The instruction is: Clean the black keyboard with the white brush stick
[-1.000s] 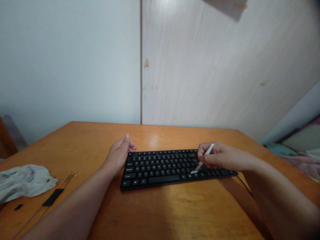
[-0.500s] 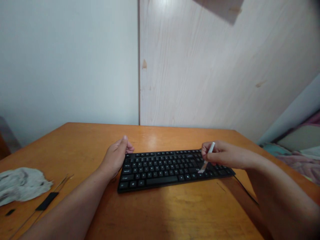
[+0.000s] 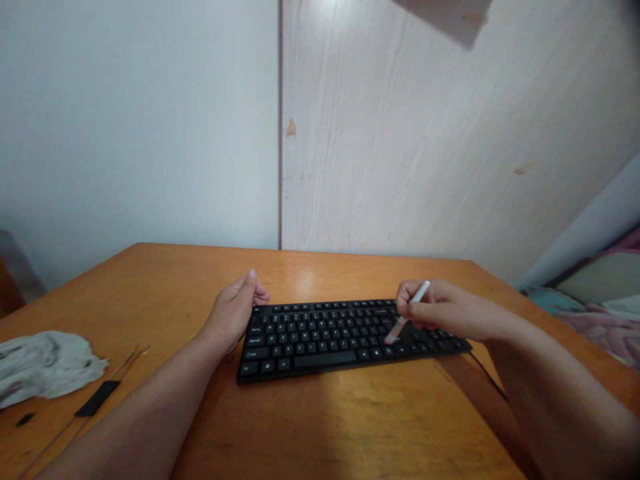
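A black keyboard [image 3: 320, 340] lies on the wooden table, its left end a little nearer to me. My left hand [image 3: 234, 307] is closed at its upper left corner, thumb up, holding that end; part of the fingers is hidden behind the hand. Pinched in my right hand [image 3: 430, 303] is a small brush [image 3: 420, 293] with a white handle. The brush slants down to the left, and its pinkish bristles touch the keys right of the space bar. My right hand hides part of the keyboard's right side.
On the left of the table [image 3: 390, 427] lie a crumpled whitish cloth [image 3: 47, 367], a black strip with thin wires [image 3: 97, 399] and a small black piece [image 3: 25, 419]. A cable [image 3: 487, 375] runs from the keyboard's right end. A wall [image 3: 150, 133] and a wooden panel [image 3: 400, 147] stand behind.
My right hand has shifted slightly left, and the brush tip has moved left across the keys. My left hand stays at the keyboard's corner.
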Tool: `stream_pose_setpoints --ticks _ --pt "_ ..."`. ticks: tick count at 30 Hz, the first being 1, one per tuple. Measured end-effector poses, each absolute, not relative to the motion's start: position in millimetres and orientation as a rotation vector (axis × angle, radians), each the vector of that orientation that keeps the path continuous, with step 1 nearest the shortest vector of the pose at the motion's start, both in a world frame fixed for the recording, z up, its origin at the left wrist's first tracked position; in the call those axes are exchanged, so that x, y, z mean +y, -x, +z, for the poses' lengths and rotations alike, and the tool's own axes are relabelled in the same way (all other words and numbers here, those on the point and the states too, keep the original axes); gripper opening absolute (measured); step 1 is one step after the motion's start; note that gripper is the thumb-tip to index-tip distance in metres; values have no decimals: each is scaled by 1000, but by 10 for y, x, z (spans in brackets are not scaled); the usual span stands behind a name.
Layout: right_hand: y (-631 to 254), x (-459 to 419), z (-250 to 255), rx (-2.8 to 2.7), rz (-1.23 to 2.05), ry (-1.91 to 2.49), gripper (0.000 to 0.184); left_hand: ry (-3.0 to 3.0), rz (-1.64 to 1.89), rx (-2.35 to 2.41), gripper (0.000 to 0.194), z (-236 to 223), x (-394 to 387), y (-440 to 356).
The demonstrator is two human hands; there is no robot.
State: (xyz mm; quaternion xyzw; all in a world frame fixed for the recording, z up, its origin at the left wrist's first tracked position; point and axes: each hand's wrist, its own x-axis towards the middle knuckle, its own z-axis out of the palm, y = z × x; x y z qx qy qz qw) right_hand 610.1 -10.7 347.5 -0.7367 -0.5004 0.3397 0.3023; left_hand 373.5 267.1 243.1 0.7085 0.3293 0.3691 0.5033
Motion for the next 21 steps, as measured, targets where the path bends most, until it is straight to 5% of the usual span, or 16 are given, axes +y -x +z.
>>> stream_pose_setpoints --ticks 21 --pt "-6159 -181 3486 -1261 711 1917 26 -1684 916 770 60 2440 2617 -3761"
